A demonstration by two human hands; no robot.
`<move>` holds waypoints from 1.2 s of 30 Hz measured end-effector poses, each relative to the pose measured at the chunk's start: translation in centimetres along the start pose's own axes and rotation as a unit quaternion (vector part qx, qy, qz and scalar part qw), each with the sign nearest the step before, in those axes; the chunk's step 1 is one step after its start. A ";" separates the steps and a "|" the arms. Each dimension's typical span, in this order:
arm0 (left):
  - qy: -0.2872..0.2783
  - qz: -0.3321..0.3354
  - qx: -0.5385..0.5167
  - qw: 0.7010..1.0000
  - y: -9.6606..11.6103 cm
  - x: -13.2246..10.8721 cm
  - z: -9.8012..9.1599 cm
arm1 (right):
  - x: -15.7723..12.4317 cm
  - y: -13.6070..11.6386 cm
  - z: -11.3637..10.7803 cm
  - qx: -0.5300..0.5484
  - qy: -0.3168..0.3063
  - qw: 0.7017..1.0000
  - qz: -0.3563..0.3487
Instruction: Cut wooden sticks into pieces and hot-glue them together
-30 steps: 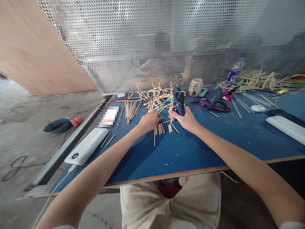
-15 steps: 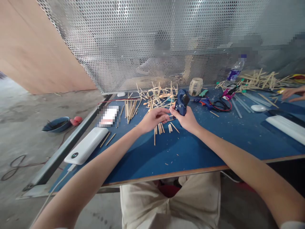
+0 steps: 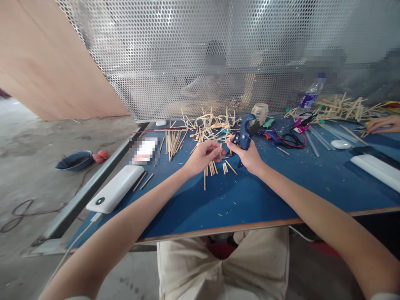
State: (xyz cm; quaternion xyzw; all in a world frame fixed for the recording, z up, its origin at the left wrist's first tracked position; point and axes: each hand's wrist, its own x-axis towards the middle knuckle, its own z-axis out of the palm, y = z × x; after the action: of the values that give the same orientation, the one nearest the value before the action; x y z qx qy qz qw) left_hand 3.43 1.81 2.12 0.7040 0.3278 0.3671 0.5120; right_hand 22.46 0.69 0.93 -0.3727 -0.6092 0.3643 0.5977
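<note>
One head-worn view, looking forward and down over a blue table (image 3: pixel 281 187).
The camera sits on the seated person's head, aimed ahead and downward at close range. The lap (image 3: pixel 223 266) is at the bottom edge. Forearms run up from the lower corners to the left hand (image 3: pixel 203 156) and to the right hand (image 3: pixel 248 158), which is wrapped round a glue gun (image 3: pixel 245 133) near frame centre. A perforated metal screen (image 3: pixel 187 54) faces the lens beyond the table, with concrete floor (image 3: pixel 37 175) at left. Wide lens, edges bent.
</note>
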 end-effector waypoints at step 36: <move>0.045 -0.019 -0.117 0.992 -0.1 0.4 0.1 | 0.6 -0.6 -1.0 -0.044 -0.027 0.997 -0.061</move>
State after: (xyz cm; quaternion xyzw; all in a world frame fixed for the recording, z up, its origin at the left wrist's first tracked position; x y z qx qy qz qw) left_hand 3.67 2.15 2.04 0.6158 0.3187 0.4239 0.5827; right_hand 23.50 0.93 1.71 -0.3507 -0.6622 0.3099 0.5852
